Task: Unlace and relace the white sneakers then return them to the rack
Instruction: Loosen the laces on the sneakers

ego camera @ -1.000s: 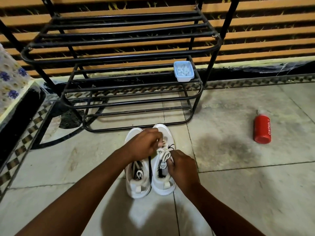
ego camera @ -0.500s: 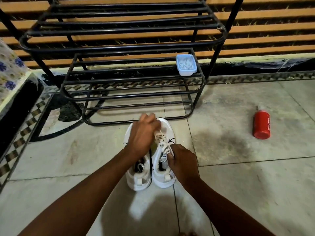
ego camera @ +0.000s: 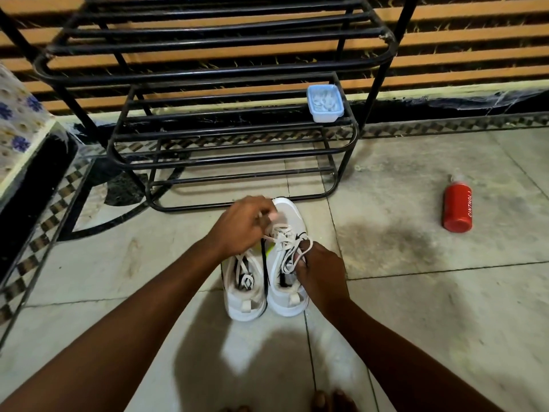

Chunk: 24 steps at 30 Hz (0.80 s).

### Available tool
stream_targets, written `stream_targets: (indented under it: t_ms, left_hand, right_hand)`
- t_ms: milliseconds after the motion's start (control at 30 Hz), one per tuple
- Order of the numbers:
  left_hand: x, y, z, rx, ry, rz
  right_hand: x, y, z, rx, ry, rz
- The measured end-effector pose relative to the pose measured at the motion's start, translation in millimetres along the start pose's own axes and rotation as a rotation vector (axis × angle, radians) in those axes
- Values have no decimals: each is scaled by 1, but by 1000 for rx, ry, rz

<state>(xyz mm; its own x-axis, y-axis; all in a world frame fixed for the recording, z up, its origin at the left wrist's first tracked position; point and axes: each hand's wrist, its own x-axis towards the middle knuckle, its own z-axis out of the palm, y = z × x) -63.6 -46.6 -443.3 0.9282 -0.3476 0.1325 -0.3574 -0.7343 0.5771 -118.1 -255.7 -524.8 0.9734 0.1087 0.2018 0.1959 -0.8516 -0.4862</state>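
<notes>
Head view shows two white sneakers standing side by side on the tiled floor [ego camera: 416,307], toes toward a black metal shoe rack [ego camera: 237,157], heels toward the person. The right sneaker [ego camera: 286,281] has its white lace [ego camera: 285,236] loose and crossed over the tongue. The left hand [ego camera: 242,226] is above the toe part of this pair, its fingers curled and pinching a strand of the lace; the fingertips are blurred. The right hand [ego camera: 319,270] sits at the right side of the right sneaker, near the collar, with the fingers closed around a loop of the same lace. The left sneaker [ego camera: 245,288] is partly under the left wrist, and its lace lies slack inside the opening. On the middle shelf of the rack stands a small pale blue plastic container [ego camera: 325,104]. A red bottle [ego camera: 457,205] lies on the floor well apart to the right.
</notes>
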Motion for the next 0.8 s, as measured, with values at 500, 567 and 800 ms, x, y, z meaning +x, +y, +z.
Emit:
stream_targets:
  t_ms: [500,567,800]
  left_hand:
    - [-3,9,15,-244,506,-269]
    - [-7,18,25,-507,548,-420]
    - [-11,17,35,-408,396,-240]
  right_hand:
    - [-2,-4,-4,-6,78,-38]
    - [-3,-3,-5,18,64,-26]
    - [-3,-4,-5,44,15,-31]
